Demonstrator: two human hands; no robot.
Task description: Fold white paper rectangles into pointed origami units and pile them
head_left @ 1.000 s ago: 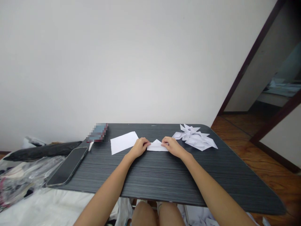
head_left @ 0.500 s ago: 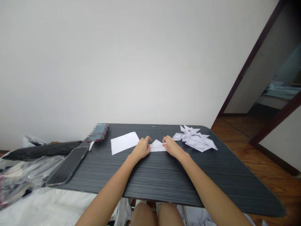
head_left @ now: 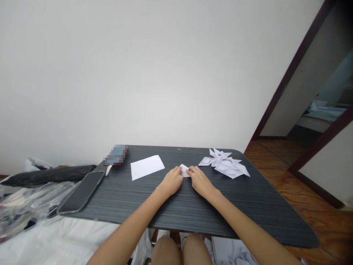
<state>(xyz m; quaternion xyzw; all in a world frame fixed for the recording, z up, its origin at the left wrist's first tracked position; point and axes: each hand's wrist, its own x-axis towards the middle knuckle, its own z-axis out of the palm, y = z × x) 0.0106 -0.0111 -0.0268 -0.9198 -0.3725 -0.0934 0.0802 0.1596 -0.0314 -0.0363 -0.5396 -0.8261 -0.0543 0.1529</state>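
Observation:
Both of my hands meet over a small folded sheet of white paper [head_left: 185, 170] on the dark table [head_left: 193, 206]. My left hand [head_left: 173, 179] has its fingers closed on the paper's left part and hides it. From the right, my right hand [head_left: 199, 178] pinches the other side with thumb and fingertips. A pointed peak of the paper shows between the hands. Just left of my left hand lies a flat white paper sheet [head_left: 146, 167]. To the right of my right hand is a pile of folded white paper pieces [head_left: 227, 165].
A phone [head_left: 82, 192] rests at the table's left edge. Behind it sits a blurred blue-and-red item [head_left: 116, 155] with a small white object [head_left: 108, 170] beside it. A white wall [head_left: 165, 73] rises behind the table. Plastic-wrapped things [head_left: 30, 202] lie to the left.
My hands have moved closer together over the folded paper, so less of it shows between them. The left hand's fingers now cover the paper's left side. The view has shifted slightly.

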